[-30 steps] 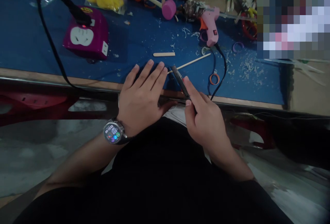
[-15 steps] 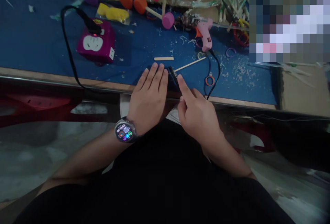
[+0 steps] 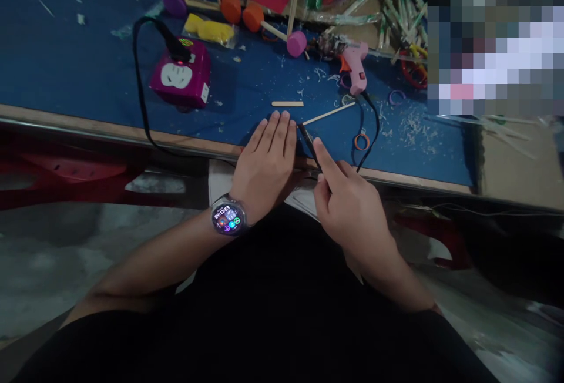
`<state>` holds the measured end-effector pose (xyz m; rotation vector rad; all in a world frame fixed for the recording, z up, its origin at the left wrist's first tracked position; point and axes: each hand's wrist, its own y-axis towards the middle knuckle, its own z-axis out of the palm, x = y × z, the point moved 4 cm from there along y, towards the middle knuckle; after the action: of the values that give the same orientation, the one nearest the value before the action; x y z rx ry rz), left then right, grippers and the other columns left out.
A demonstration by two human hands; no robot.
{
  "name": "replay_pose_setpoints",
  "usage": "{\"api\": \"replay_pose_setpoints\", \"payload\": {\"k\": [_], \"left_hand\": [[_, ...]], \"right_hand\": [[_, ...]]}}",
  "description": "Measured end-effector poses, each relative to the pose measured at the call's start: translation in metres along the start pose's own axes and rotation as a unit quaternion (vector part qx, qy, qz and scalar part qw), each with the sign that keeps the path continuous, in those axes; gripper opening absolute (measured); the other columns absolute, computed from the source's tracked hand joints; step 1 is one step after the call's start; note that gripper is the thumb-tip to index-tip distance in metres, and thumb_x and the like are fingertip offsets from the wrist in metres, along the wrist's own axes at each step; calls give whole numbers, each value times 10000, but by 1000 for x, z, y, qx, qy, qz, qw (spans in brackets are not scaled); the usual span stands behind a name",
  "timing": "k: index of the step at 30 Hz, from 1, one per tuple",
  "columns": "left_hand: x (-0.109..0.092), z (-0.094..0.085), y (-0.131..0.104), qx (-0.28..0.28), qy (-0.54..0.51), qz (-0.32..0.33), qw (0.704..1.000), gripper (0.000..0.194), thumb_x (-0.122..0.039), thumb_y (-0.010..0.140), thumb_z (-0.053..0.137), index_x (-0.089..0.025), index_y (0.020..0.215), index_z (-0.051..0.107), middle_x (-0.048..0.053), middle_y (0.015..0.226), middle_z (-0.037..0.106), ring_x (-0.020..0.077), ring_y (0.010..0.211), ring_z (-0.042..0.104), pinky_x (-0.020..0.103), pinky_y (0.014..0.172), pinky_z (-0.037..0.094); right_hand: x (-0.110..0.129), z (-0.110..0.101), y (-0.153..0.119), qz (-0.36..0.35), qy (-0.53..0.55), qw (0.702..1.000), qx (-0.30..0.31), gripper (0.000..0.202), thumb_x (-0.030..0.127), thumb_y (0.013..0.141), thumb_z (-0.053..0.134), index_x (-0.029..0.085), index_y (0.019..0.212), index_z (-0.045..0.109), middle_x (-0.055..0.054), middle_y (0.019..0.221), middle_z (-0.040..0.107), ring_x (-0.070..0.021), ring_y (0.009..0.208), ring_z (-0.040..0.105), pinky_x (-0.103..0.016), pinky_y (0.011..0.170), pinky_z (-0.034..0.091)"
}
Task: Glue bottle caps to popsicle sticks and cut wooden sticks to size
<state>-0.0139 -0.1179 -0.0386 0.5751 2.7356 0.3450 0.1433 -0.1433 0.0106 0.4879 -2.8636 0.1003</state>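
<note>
My left hand (image 3: 268, 157) lies flat at the table's front edge, palm down, fingers stretched out side by side. What is under the palm, if anything, is hidden. My right hand (image 3: 348, 192) is closed around a slim black cutter (image 3: 310, 143), index finger laid along its top. The cutter's tip meets the near left end of a thin wooden stick (image 3: 329, 113), just right of my left fingertips. Beyond those fingertips lies a short flat piece of craft stick (image 3: 288, 104), with one rounded end and one straight end.
A pink glue gun (image 3: 356, 66) with a black cord lies beyond my right hand. A purple power socket box (image 3: 183, 74) stands left. An orange ring (image 3: 362, 141), red-handled scissors (image 3: 414, 69), foam pieces joined by sticks (image 3: 231, 8), and white scraps lie about. A cardboard box (image 3: 520, 154) is right.
The cutter has drawn back slightly toward me, its tip now at the stick's end. My left hand stays flat. The whole view has shifted a little.
</note>
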Motion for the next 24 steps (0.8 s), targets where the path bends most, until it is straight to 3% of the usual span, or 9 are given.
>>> {"api": "replay_pose_setpoints", "payload": {"k": [8, 14, 24], "left_hand": [[-1, 2, -1, -6, 11, 19, 1000, 818, -408, 1064, 609, 111, 1657, 388, 365, 1746, 392, 469, 1677, 371, 601, 1405, 319], [1, 3, 0, -14, -16, 9, 1000, 841, -436, 1042, 660, 32, 1685, 385, 337, 1756, 403, 434, 1691, 363, 595, 1408, 311], [1, 3, 2, -20, -19, 6, 1000, 813, -414, 1045, 656, 50, 1666, 410, 339, 1741, 428, 437, 1676, 394, 594, 1407, 316]], "right_hand": [[6, 1, 10, -1, -49, 999, 11, 685, 229, 1088, 386, 211, 1773, 370, -147, 1170, 730, -250, 832, 682, -356, 686, 546], [7, -6, 2, -14, -66, 998, 14, 677, 243, 1094, 401, 199, 1769, 374, -144, 1138, 733, -257, 851, 686, -351, 682, 543], [6, -8, 9, -25, -76, 997, 17, 678, 239, 1098, 391, 187, 1773, 368, -154, 1150, 741, -255, 833, 692, -353, 686, 529]]}}
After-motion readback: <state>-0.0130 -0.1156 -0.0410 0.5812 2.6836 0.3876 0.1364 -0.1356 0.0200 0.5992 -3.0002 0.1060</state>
